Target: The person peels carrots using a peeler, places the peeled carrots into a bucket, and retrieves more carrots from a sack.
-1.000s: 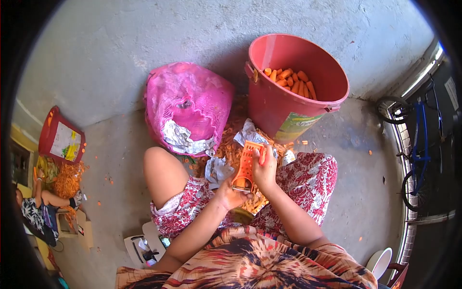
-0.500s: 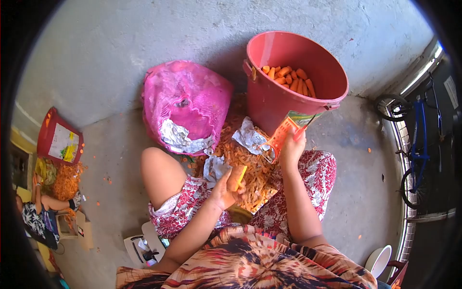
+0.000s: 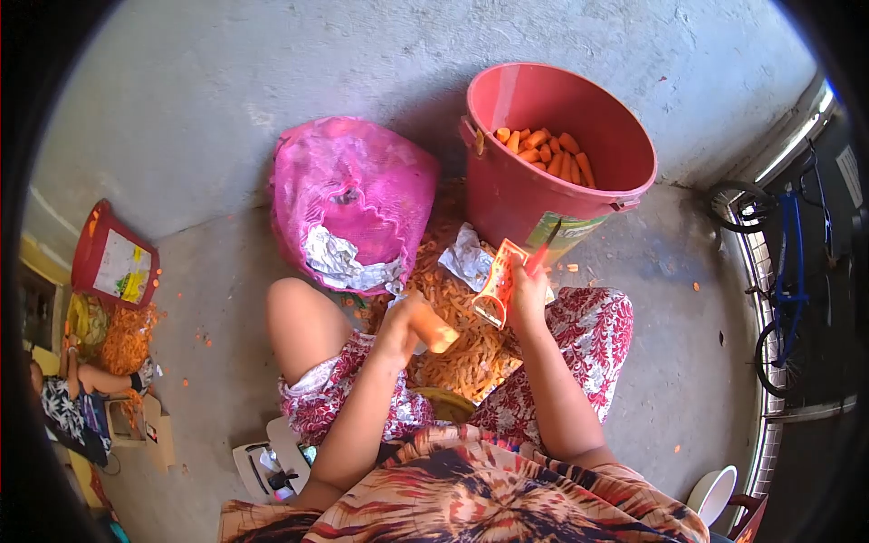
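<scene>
One blue-grey wall [image 3: 235,81] rises behind a concrete floor [image 3: 204,281], where the person sits with knees spread. A blue bicycle [image 3: 790,271] stands at the right edge; at the far left, beside a smaller red tub [image 3: 116,262], sits another person [image 3: 62,398]. Near the wall is a big red bucket [image 3: 498,208], partly filled with peeled carrots [image 3: 548,158]. Just left of it slumps a pink mesh bag [image 3: 403,181], crumpled silvery paper [image 3: 330,253] at its mouth. Between the knees spreads a heap of orange peelings [image 3: 471,366], another crumpled sheet [image 3: 466,258] at its far side.

The two hands are apart over this heap. The left hand [image 3: 395,328] is closed around a carrot [image 3: 438,336], its end pointing toward the right knee. The right hand [image 3: 528,297] grips an orange peeler [image 3: 498,276] with a hole-patterned body, together with a slim red handle [image 3: 539,262]; its far end is hard to make out against the bucket's label.
</scene>
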The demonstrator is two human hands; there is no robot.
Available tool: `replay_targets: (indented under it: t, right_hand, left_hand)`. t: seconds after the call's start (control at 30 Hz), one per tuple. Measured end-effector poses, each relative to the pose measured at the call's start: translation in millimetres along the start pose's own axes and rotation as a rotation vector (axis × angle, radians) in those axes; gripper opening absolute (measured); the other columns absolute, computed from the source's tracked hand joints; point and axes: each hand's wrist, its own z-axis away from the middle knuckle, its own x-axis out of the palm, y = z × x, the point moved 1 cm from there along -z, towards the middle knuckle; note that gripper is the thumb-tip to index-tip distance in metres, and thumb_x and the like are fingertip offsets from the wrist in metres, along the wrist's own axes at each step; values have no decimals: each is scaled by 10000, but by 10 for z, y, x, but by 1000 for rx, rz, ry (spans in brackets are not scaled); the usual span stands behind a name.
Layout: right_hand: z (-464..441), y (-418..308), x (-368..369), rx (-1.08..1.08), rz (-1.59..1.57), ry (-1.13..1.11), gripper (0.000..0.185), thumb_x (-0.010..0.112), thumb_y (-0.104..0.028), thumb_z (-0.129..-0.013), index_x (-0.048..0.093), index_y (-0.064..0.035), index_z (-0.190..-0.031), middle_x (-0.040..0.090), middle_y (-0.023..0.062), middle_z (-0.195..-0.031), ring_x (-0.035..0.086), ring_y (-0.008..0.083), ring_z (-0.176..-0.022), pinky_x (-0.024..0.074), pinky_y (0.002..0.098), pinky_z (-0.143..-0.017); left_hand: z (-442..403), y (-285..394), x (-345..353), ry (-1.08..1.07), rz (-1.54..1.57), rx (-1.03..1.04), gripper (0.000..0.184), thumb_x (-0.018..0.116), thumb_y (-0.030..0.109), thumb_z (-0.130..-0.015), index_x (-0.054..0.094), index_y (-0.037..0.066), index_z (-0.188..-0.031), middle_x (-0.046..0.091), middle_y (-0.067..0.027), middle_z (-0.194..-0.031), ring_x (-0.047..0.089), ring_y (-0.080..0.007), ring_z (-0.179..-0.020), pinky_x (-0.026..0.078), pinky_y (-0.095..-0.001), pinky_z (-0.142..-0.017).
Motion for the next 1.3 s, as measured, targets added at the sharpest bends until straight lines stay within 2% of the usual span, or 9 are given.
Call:
replay_targets:
  t: [0.07,0.2,0.37,0.47,0.6,0.9,1.07,1.1,1.3]
  right_hand:
    - [66,3,83,100,-72,-33,128,483,-154,-845,492,-27,-848,495,-2,-677,475,76,-572,396,217,-499]
    - [264,-174,239,134,32,-95,105,484,-143,-842,482,-38,-839,479,-15,-669,449,61,-553,388,216,-489]
    - [275,-167,315,109,-8,-52,121,476,-144,-840,490,-25,-853,488,-15,-657,455,58,-553,385,220,-474]
    - [238,-134,314,91,-13,-36,128,474,-141,-836,494,-19,-869,501,-1,-666,459,60,-553,387,221,-472]
    - [241,-119,273,84,231,-78,114,479,-123,-840,481,-19,-886,488,-11,-720,423,54,-590,381,220,-531]
    - [224,-33,298,-107,242,-63,122,456,-99,-849,476,-16,-937,483,-24,-718,406,45,-600,383,213,-551]
    - [201,-99,197,-136,639,-215,145,488,-116,-785,474,-6,-878,563,167,-704,548,295,-637,432,369,-588]
    - [245,-157,203,-150,788,-281,157,490,-124,-777,472,-8,-881,567,190,-706,559,336,-644,437,392,-587]
    - [583,208,257,-23,990,-586,218,481,-166,-748,472,7,-880,565,245,-756,550,392,-740,432,453,-650]
  left_hand:
    - [7,-16,108,-173,646,-275,452,475,501,-768,513,52,-737,522,-57,-727,519,-178,-663,453,-331,-595]
    - [9,-202,105,84,532,-478,457,403,539,-787,491,93,-835,510,-75,-800,522,-243,-668,441,-411,-618]
    - [-6,-430,-32,-130,527,-416,310,454,374,-803,486,108,-959,540,-71,-817,523,-246,-714,416,-410,-613]
    - [-15,-499,-41,11,455,-448,290,459,337,-811,496,99,-974,552,-61,-792,528,-221,-720,420,-394,-618]
    - [-2,-445,37,-20,569,-402,276,483,338,-799,526,124,-968,557,-45,-774,532,-192,-688,414,-351,-609]
    - [-20,-550,-54,59,547,-432,318,453,390,-813,523,120,-964,563,-44,-745,508,-191,-612,379,-323,-557]
    - [-136,-610,-267,142,415,-294,341,493,421,-793,496,143,-991,550,-43,-807,517,-194,-689,398,-349,-609]
    - [-144,-546,-222,257,388,-202,355,536,397,-780,470,138,-1013,527,-43,-896,508,-194,-812,415,-369,-674]
    - [-138,-265,-218,274,232,145,364,572,308,-777,436,117,-1056,473,-56,-1043,461,-212,-989,384,-367,-824]
